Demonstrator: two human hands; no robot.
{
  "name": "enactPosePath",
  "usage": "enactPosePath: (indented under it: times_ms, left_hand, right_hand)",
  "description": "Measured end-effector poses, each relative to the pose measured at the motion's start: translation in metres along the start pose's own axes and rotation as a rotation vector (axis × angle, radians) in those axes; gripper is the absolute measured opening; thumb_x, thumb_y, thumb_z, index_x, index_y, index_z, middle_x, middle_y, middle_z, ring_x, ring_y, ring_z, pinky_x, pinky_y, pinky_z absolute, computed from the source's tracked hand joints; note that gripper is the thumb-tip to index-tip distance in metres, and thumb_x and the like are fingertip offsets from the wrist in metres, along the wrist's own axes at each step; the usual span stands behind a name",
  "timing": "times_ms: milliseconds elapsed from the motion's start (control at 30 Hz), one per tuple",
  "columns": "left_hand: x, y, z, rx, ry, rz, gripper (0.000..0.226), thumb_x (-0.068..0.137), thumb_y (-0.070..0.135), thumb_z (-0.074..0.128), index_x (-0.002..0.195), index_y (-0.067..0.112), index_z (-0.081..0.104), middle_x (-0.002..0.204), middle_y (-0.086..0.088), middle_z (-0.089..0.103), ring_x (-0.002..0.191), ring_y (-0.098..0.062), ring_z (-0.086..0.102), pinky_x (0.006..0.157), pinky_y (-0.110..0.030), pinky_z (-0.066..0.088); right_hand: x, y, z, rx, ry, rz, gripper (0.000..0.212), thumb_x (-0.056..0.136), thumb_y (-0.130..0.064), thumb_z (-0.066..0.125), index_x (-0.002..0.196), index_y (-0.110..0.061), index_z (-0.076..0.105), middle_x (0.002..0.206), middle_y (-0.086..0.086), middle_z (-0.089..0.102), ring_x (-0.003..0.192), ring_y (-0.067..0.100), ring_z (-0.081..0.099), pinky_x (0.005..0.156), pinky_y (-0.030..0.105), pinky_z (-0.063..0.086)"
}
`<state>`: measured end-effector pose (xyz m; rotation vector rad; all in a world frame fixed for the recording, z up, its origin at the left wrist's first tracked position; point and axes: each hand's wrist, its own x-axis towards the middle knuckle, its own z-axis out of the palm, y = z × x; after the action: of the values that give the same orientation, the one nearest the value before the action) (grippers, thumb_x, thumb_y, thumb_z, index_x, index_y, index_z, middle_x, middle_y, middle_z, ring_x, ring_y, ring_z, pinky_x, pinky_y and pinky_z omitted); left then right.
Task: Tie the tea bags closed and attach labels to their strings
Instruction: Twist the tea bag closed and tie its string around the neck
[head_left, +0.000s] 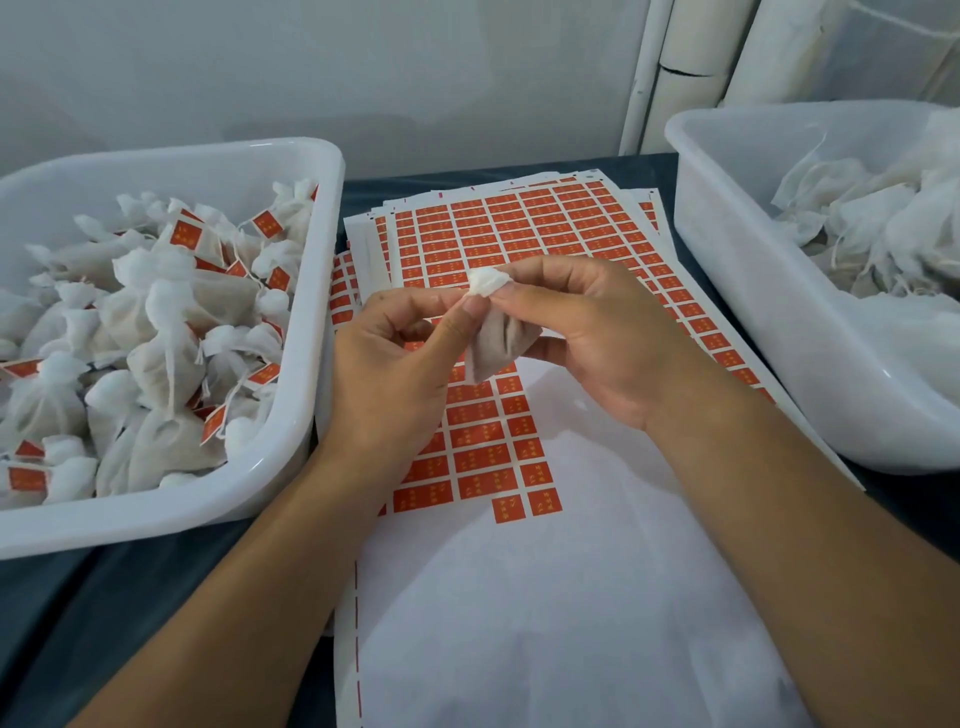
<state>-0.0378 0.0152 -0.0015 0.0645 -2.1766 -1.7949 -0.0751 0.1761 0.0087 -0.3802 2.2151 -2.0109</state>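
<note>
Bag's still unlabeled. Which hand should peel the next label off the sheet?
Probably the left hand. It only pinches at the neck of the tea bag, while the right hand wraps the body. The remaining labels on the top sheet lie directly under the left hand.

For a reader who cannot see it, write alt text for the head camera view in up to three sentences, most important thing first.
Two hands, left hand and right hand, pinch the gathered top of a small white tea bag above a sheet of orange labels. A white tub on the left holds labelled bags; another tub on the right holds unlabelled ones.
</note>
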Motion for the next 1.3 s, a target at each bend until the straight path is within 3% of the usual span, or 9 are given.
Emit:
enactPosePath:
  times_ms: [200,533,667,867,1033,1167,1300]
  left_hand:
    - [-0.002,0.003,0.004,-0.007,0.005,-0.037,0.017,0.088,0.051,0.066,0.091,0.036,0.074,0.091,0.018,0.074,0.089,0.001,0.070,0.066,-0.003,0.049]
    - [-0.004,0.005,0.003,-0.072,-0.062,-0.109,0.021,0.094,0.049,0.063,0.097,0.033,0.075,0.094,0.017,0.076,0.091,-0.002,0.072,0.066,-0.007,0.052]
    - [-0.003,0.003,0.002,-0.085,-0.086,-0.150,0.024,0.093,0.051,0.062,0.099,0.031,0.075,0.095,0.015,0.077,0.091,-0.007,0.074,0.068,-0.013,0.056]
    - [0.000,-0.002,0.002,0.056,0.029,0.027,0.009,0.094,0.042,0.070,0.091,0.034,0.067,0.093,0.016,0.072,0.089,0.002,0.067,0.066,-0.005,0.049]
    - [0.000,-0.010,0.003,0.293,0.087,0.248,0.026,0.092,0.032,0.075,0.086,0.048,0.055,0.107,0.007,0.065,0.088,0.006,0.060,0.066,-0.003,0.047]
    - [0.001,-0.011,0.004,0.340,0.106,0.244,0.025,0.091,0.032,0.076,0.089,0.049,0.057,0.109,0.009,0.064,0.090,0.014,0.057,0.067,0.002,0.044]
    - [0.000,-0.012,0.004,0.312,0.090,0.181,0.024,0.094,0.028,0.072,0.087,0.048,0.062,0.110,0.011,0.064,0.096,0.012,0.056,0.067,0.002,0.044]
  right_hand:
    - [0.001,0.000,-0.003,0.135,-0.055,0.116,0.017,0.100,-0.024,0.063,0.107,-0.020,0.077,0.104,-0.004,0.076,0.104,0.014,0.072,0.085,0.035,0.062]
    - [-0.002,-0.005,-0.004,0.201,-0.140,0.193,0.029,0.104,-0.027,0.055,0.121,-0.008,0.069,0.114,0.008,0.070,0.111,0.025,0.069,0.096,0.044,0.059]
    - [-0.003,-0.004,-0.004,0.229,-0.166,0.209,0.026,0.104,-0.027,0.054,0.114,-0.012,0.073,0.111,0.006,0.071,0.112,0.027,0.068,0.095,0.043,0.059]
    - [0.000,-0.002,-0.004,0.203,-0.136,0.247,0.020,0.099,-0.029,0.063,0.106,-0.017,0.077,0.112,0.003,0.072,0.111,0.025,0.069,0.097,0.043,0.058]
    - [0.001,-0.001,0.000,0.195,-0.097,0.251,0.022,0.097,-0.032,0.066,0.107,-0.016,0.078,0.111,0.003,0.071,0.110,0.024,0.068,0.093,0.040,0.060]
    - [0.001,0.000,0.000,0.157,-0.068,0.250,0.025,0.095,-0.034,0.068,0.110,-0.016,0.077,0.116,0.004,0.069,0.112,0.024,0.066,0.097,0.042,0.058]
    - [0.000,0.000,0.001,0.093,-0.033,0.217,0.018,0.095,-0.032,0.069,0.091,-0.018,0.080,0.104,0.005,0.072,0.107,0.025,0.069,0.099,0.046,0.057]
